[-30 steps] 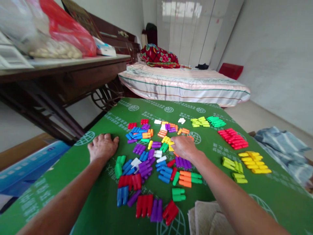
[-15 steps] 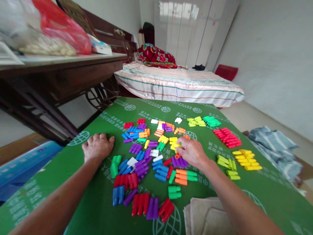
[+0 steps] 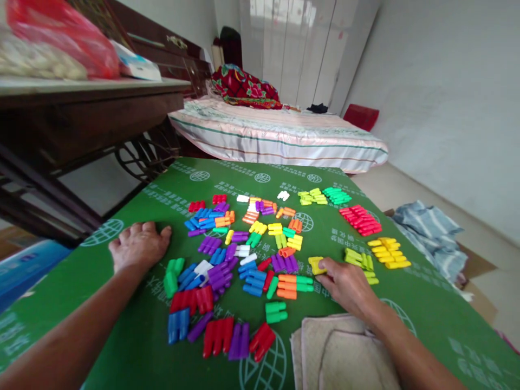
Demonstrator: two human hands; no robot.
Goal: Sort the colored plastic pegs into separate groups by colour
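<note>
A yellow plastic block (image 3: 316, 265) is pinched by the right hand (image 3: 345, 284), lime-green blocks (image 3: 356, 258) just beside. The left hand (image 3: 138, 246) is laid flat, empty.

On the green printed table cover (image 3: 122, 303), the left hand (image 3: 138, 246) lies flat left of the mixed heap of plastic peg blocks (image 3: 239, 254). Right of the heap, the right hand (image 3: 349, 284) grips a yellow plastic block (image 3: 317, 265). The folded beige towel (image 3: 341, 352) lies nearer, to the heap's right.

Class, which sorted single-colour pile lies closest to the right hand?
The lime pile beside the right hand; the yellow pile, red pile and green pile lie farther off.
</note>
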